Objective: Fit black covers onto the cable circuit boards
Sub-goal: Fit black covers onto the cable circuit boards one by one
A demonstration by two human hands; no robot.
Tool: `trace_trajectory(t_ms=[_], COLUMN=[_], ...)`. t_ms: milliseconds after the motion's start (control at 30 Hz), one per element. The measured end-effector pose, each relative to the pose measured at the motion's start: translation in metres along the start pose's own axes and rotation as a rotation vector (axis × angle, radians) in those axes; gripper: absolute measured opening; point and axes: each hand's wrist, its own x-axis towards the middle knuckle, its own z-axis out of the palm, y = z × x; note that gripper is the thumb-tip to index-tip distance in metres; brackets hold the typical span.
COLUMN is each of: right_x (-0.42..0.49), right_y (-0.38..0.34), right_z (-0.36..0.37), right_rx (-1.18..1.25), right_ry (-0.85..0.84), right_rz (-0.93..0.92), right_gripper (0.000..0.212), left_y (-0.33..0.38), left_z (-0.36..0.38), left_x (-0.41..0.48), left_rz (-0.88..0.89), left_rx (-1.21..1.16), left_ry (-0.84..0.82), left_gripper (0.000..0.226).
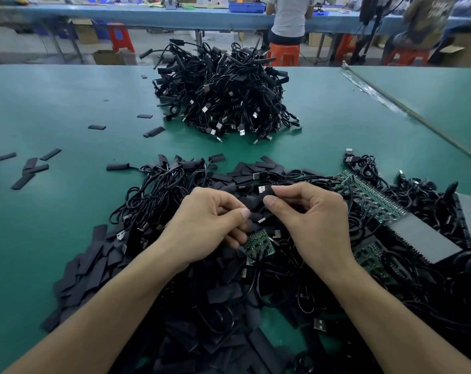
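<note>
My left hand (210, 225) holds a small green circuit board (257, 248) with its black cable trailing toward me, the fingers curled around its upper end. My right hand (310, 220) pinches a flat black cover (258, 205) between thumb and forefinger, just above the board. Both hands hover over a heap of loose black covers (99, 268) and tangled cables. The joint between cover and board is hidden by my fingers.
A big pile of black USB cables (223, 95) sits mid-table on the green mat (53, 103). Rows of green boards (369, 195) with cables lie to the right beside a grey tray (423, 238). Stray covers (29, 168) lie left. People sit at a far bench.
</note>
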Motion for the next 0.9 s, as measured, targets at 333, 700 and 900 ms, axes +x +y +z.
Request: trace_trajectory(t_ms=[333,700,900], right_x=[0.001,0.001,0.001], right_y=[0.001,-0.007,-0.009], right_z=[0.001,0.000,0.000], right_rx=[-0.059,0.168,0.259], right_ry=[-0.008,0.043,0.059], right_rz=[0.012,0.061,0.092], right_gripper=[0.015,0.011,0.008], left_y=[0.003,0.003,0.017], left_z=[0.000,-0.004,-0.014], left_x=[-0.001,-0.002,-0.006], left_rz=[-0.021,0.144,0.368], left_rx=[-0.042,0.200,0.547], left_ry=[-0.041,0.037,0.235], left_gripper=[0.013,0.006,0.011])
